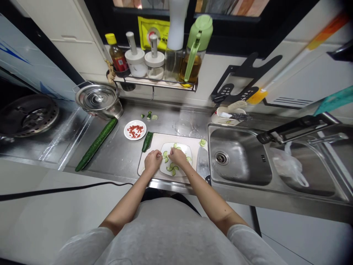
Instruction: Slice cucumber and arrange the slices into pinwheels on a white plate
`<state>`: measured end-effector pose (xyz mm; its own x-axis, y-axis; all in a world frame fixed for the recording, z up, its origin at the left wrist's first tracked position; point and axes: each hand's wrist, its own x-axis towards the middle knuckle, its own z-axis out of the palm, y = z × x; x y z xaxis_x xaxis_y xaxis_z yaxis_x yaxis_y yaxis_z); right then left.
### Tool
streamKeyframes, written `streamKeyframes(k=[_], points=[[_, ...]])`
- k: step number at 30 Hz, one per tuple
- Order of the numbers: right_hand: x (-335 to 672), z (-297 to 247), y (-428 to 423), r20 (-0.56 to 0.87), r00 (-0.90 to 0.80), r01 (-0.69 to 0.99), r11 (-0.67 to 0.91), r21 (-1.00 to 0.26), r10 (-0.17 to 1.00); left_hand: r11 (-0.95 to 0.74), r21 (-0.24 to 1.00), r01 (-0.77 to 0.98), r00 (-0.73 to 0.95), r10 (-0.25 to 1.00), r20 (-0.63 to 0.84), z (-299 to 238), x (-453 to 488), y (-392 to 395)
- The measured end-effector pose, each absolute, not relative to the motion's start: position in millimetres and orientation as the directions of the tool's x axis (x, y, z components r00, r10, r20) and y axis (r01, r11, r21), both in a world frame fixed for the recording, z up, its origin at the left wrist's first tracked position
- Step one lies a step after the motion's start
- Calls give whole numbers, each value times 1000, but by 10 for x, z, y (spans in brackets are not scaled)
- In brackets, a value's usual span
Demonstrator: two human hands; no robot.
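A white square plate (pixel 184 149) lies on a pale cutting board (pixel 154 141) at the counter's front edge. Several cucumber slices (pixel 173 169) are laid out on the plate. My left hand (pixel 152 161) rests at the plate's left rim with its fingers curled together near a slice. My right hand (pixel 178 156) is over the plate's middle, fingers pinched close to the left hand. What either hand pinches is too small to make out. A cleaver (pixel 203 164) lies on the board's right side, and a half cucumber (pixel 147 141) lies at its left edge.
A whole cucumber (pixel 96 144) lies on the steel counter to the left, beside a lidded pot (pixel 99 99). A small dish of red bits (pixel 135 130) stands behind the board. The sink (pixel 239 158) is to the right, bottles on a rack (pixel 154 79) behind.
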<state>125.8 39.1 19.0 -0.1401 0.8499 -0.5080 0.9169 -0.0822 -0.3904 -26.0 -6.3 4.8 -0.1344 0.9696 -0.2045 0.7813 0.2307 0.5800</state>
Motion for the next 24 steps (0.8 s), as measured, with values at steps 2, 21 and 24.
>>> streamKeyframes(k=[2,21,24], points=[[1252,185,383,-506,-142,920,-76,-385,851,218,561,799,-126,972,-199,48,-260,-69],[1181,218,361,-436,-158,910,-41,-412,886,164,542,824,-89,983,-163,76,-284,-125],[1248,255,341,-422,-131,906,-65,-419,897,131,528,839,-63,987,-145,87,-285,-144]])
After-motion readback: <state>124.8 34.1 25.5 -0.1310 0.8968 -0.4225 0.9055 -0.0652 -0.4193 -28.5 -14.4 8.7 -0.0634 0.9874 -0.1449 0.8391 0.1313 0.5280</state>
